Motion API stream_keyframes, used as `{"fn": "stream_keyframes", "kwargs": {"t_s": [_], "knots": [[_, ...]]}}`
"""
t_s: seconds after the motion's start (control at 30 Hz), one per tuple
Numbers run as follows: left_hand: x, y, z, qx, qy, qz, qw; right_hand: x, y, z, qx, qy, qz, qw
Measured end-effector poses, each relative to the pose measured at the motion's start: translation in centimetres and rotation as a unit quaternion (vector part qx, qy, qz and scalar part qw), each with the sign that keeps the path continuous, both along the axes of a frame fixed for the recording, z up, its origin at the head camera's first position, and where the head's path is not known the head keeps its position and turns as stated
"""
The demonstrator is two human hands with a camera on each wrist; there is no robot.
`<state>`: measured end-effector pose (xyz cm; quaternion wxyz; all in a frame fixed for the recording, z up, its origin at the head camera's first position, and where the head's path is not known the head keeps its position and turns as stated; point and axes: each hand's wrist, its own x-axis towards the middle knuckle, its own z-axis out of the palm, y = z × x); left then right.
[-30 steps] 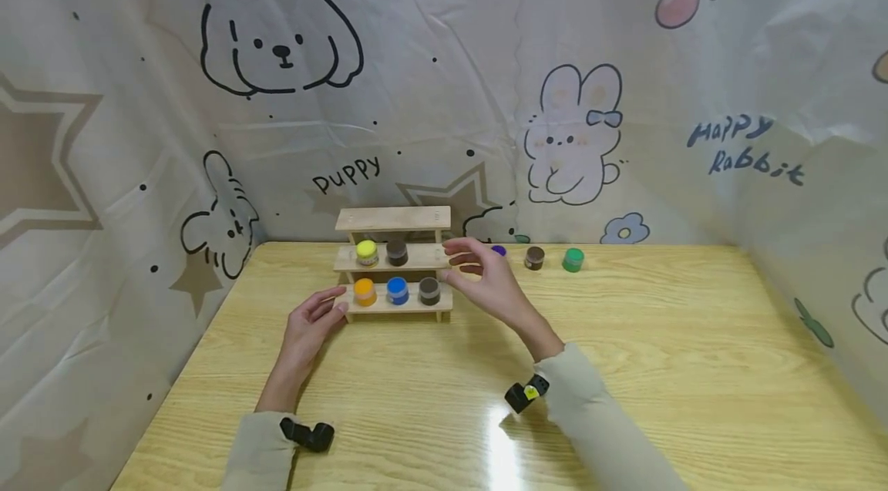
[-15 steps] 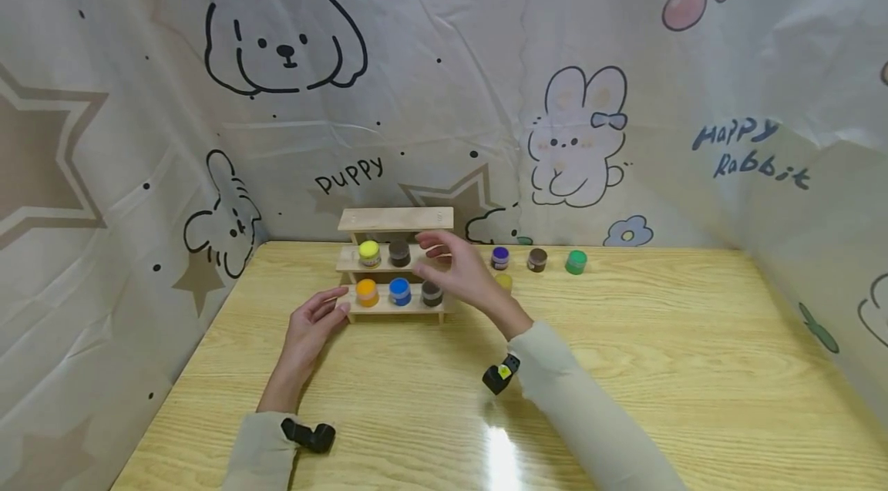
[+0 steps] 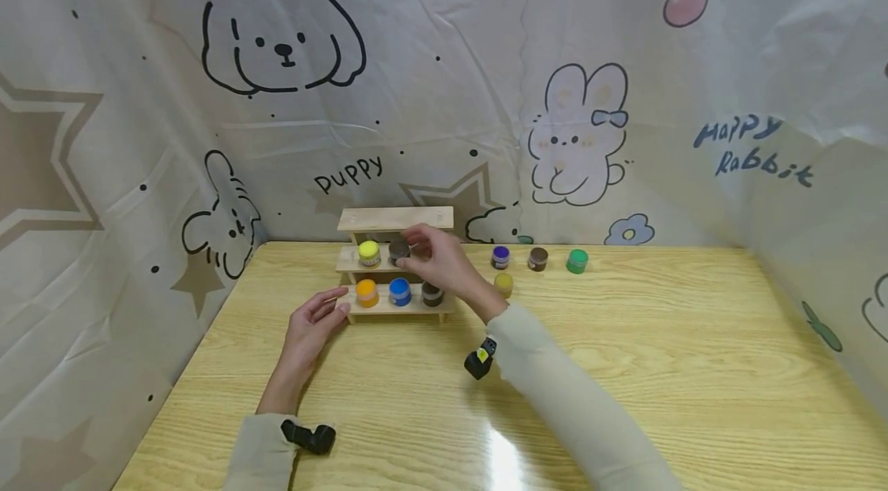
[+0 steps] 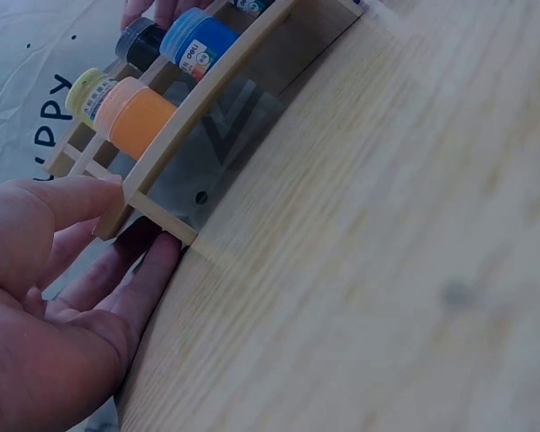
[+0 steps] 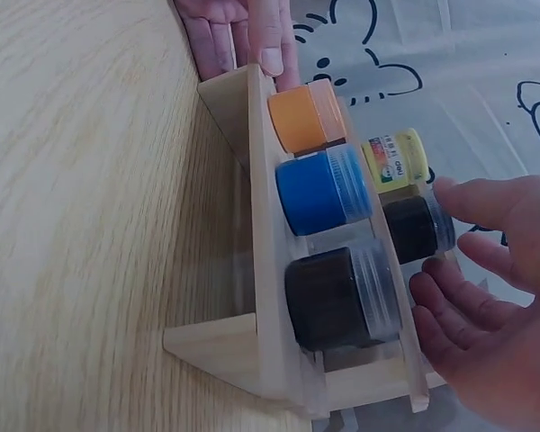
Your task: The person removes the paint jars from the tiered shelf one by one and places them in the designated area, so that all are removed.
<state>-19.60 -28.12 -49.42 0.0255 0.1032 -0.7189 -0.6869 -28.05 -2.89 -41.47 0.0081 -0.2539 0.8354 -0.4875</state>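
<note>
The left hand (image 3: 312,325) holds the left end of the wooden rack (image 3: 395,219); should that hold slacken, a nudge might slide the rack. The right hand (image 3: 444,263) has its fingers bracketing the black jar (image 3: 398,250) on the middle shelf, though whether they grip it cannot be told; an off-centre pinch could tip it. The pale wood-grain tabletop (image 3: 624,368) has a glossy glare, and cartoon-printed sheeting (image 3: 444,105) encloses its left, back and right.

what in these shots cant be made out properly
Print on the green jar: too small, head view.
Label of the front black jar: mostly cut off by the top edge, left wrist view.
Dark smudge over the table: too blurred, left wrist view.
Right sleeve: cut off by bottom edge, head view.
</note>
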Motion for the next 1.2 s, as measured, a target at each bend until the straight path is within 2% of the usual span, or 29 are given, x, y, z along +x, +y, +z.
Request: {"fn": "stream_keyframes", "kwargs": {"t_s": [0.57,0.87,1.2], "knots": [[0.1,0.0,0.0,0.001,0.006,-0.001,1.0000,-0.6,-1.0,-0.5,0.026,0.002,-0.016,0.9995],[-0.1,-0.1,0.0,0.000,0.014,-0.009,0.9999,0.3,0.1,1.0,0.024,0.000,-0.014,0.9996],[0.1,0.0,0.1,0.002,0.004,-0.009,0.9999,1.6,1.9,2.2,-0.008,0.005,-0.007,0.9999]]}}
